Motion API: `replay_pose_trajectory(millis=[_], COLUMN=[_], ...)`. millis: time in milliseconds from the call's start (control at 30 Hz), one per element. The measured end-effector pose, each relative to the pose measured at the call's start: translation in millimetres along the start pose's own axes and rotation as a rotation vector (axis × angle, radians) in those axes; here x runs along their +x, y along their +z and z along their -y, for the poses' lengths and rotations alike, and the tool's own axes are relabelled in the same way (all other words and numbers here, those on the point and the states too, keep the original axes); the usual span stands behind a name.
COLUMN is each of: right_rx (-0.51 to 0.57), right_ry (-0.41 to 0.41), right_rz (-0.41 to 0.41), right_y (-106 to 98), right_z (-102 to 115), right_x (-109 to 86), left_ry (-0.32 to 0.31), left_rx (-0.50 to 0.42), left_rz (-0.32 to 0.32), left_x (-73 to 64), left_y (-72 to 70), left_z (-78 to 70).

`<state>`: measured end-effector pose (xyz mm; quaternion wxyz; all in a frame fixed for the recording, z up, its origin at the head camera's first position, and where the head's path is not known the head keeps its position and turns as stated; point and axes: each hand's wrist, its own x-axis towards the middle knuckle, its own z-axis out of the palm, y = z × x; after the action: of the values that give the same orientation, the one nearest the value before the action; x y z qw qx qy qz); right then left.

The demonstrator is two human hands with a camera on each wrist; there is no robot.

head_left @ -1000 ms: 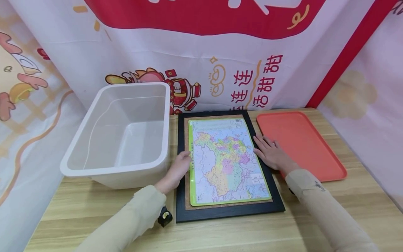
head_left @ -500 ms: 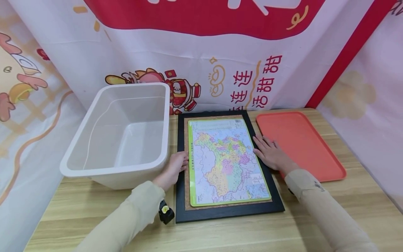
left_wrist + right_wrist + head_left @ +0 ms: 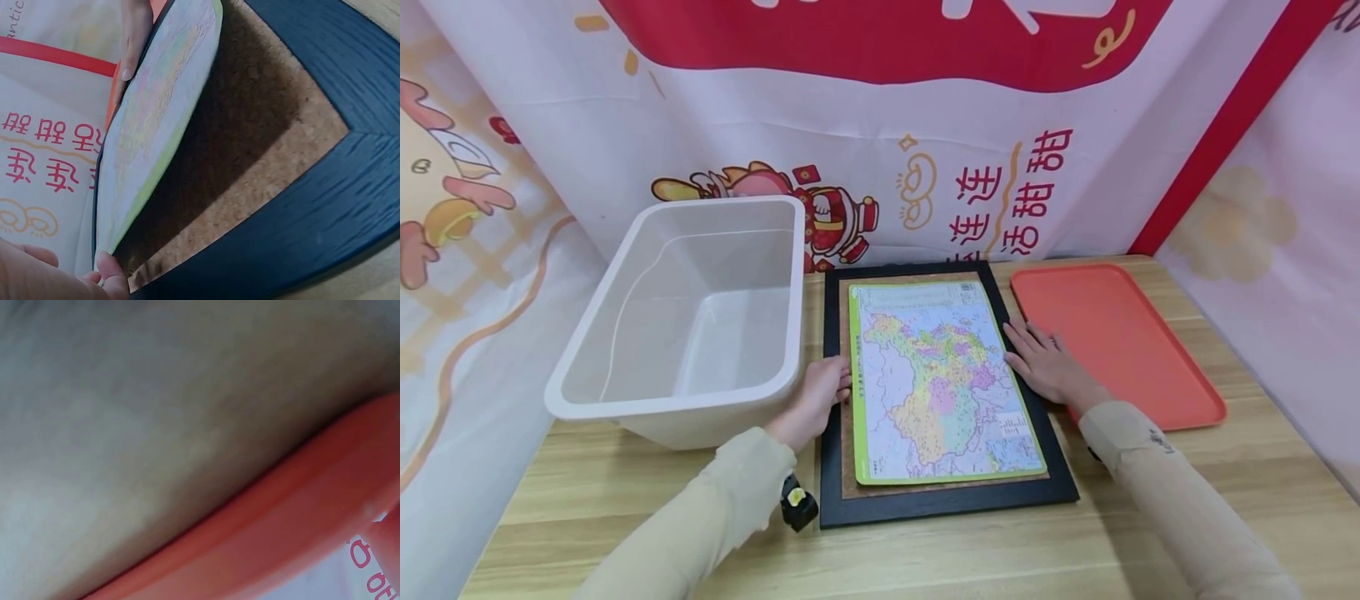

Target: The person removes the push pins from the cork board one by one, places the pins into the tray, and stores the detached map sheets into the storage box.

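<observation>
A map sheet (image 3: 917, 392) with a green border lies over the cork backing (image 3: 850, 492) of a black frame (image 3: 947, 502). My left hand (image 3: 816, 396) pinches the map's left edge between thumb and fingers. In the left wrist view the map (image 3: 150, 119) tilts up along that edge, with shadowed cork (image 3: 219, 156) showing beneath. The left thumb (image 3: 112, 275) is at the map's edge. My right hand (image 3: 1045, 362) lies with straight fingers on the frame's right side, fingertips beside the map's edge. The right wrist view is mostly blur.
A deep white bin (image 3: 677, 408) stands on the wooden table (image 3: 625, 500), left of the frame. To the right lies a red tray (image 3: 1120, 342), partly under the right wrist. A printed cloth (image 3: 865, 117) hangs behind the table.
The map's left side has come up slightly from the cork, its near left corner higher than before. My left fingers shifted at the edge; the right hand stays put.
</observation>
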<state>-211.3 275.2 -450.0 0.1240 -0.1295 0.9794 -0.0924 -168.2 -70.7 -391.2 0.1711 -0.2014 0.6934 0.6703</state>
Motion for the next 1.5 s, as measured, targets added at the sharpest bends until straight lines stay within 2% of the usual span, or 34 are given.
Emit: replay_pose_trajectory(millis=[133,500,700,900,1500], right_rx=[0.0,-0.007,-0.005,0.0,-0.013], right_ry=[0.002,0.0,-0.009,-0.011,-0.005], right_rz=[-0.004,-0.008,-0.014,-0.012,-0.01], right_y=[0.3,1.5,2.0,1.0,2.5], right_z=[-0.6,-1.5,-1.4,-0.8,-2.0], right_x=[0.5,0.9,0.1,-0.6,0.5], left_ry=[0.04,0.094,0.105,0.142,0.199], left_rx=[0.003,0.038,0.11,0.164,0.118], left_rz=[0.001,0.089,0.091,0.108,0.165], left_x=[-0.3,-5.7,-10.6,-18.4,-42.9], left_y=[0.5,2.6,2.6,2.0,8.6], left_z=[-2.2,-6.7,-12.3,-16.9,-38.5])
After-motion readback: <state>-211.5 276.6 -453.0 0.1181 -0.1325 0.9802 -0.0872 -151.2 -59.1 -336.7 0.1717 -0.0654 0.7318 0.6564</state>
